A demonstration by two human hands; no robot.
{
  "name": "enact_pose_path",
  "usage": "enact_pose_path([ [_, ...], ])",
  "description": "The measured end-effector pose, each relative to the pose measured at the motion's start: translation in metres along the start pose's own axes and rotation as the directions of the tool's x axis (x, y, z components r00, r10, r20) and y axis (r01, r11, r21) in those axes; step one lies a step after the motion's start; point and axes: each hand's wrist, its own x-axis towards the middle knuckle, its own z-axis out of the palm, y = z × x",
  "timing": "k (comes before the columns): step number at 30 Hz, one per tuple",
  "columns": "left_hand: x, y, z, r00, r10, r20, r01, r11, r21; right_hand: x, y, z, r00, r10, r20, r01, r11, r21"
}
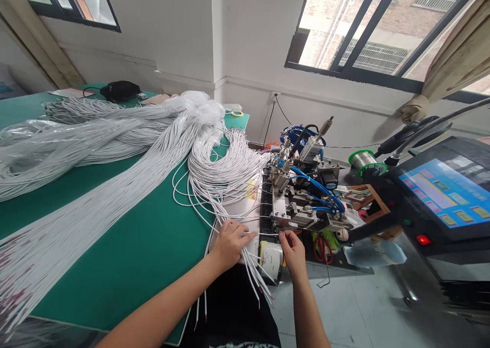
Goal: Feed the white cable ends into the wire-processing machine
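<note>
A single white cable [269, 234] runs level between my two hands. My right hand [294, 253] pinches its end between thumb and fingertips, at the near end of the machine's front edge. My left hand [228, 245] is closed on the cable farther left, thumb and index finger together, and rests over a bundle of white cables [252, 271]. Loose ends of that bundle hang toward my lap, some with reddish tips. Just behind my right hand stands the metal machine [293, 195] with cylinders and blue air tubes. More looped cables [225, 169] lead up to its left side.
Long bundles of white cables [126, 195] cover much of the green table [145, 266]. Right of the machine are a solder wire spool [363, 162], red-handled scissors [322, 250] and a lit touchscreen [451, 192]. A cylindrical part [271, 261] sits below my hands.
</note>
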Motion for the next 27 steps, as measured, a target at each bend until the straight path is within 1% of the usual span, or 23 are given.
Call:
enact_pose_path([
  [3, 0.000, 0.000, 0.000, 1.000, -0.008, 0.001, 0.008, 1.000, 0.001, 0.000, 0.000, 0.000, 1.000, 0.007, 0.001, -0.007, 1.000, 0.004],
  [10, 0.000, -0.001, 0.001, 0.999, 0.009, -0.044, -0.010, 1.000, -0.003, -0.002, 0.000, 0.004, 0.999, -0.009, -0.044, 0.009, 1.000, 0.007],
  [13, 0.000, -0.001, 0.001, 1.000, -0.003, -0.026, 0.003, 1.000, 0.000, -0.002, -0.001, 0.003, 0.999, -0.014, -0.040, 0.014, 1.000, 0.004],
  [18, 0.000, 0.000, 0.000, 0.999, -0.023, 0.041, 0.023, 1.000, 0.001, 0.000, -0.003, 0.001, 1.000, -0.019, 0.003, 0.019, 1.000, -0.002],
  [22, 0.001, 0.000, -0.001, 0.995, -0.044, 0.090, 0.044, 0.999, 0.005, 0.002, -0.003, -0.002, 0.997, -0.025, 0.070, 0.025, 1.000, 0.002],
  [27, 0.000, 0.000, 0.000, 0.994, -0.054, 0.092, 0.054, 0.999, -0.001, 0.007, -0.004, -0.008, 0.988, -0.009, 0.152, 0.005, 1.000, 0.024],
])
